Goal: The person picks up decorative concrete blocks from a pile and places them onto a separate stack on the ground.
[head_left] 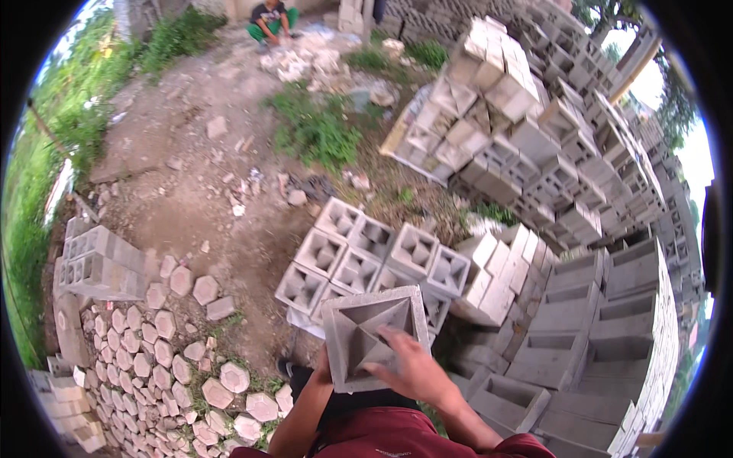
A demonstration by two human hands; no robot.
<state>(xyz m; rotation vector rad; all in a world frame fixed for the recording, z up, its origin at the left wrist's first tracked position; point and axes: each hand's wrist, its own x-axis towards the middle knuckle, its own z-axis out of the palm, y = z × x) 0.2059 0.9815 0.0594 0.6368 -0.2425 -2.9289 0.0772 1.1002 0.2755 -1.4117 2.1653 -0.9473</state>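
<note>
A square grey concrete breeze block (359, 311), its hollow face crossed by slanting inner vanes, is held up in front of my body. My left hand (324, 365) supports its left side, with the fingers mostly hidden behind it. My right hand (408, 365) reaches over the lower right of the face, thumb and fingers bent around an inner vane. Just beyond the held block, similar breeze blocks (319, 250) are grouped in rows, face up, close to the ground. The held block covers part of that group.
Tall stacks of concrete blocks (527, 141) line the right, with larger hollow blocks (561, 336) close by. Hexagonal pavers (217, 393) lie over the left ground. A small block stack (103, 263) stands farther left. Another person (271, 21) crouches far off near pale rubble (309, 61).
</note>
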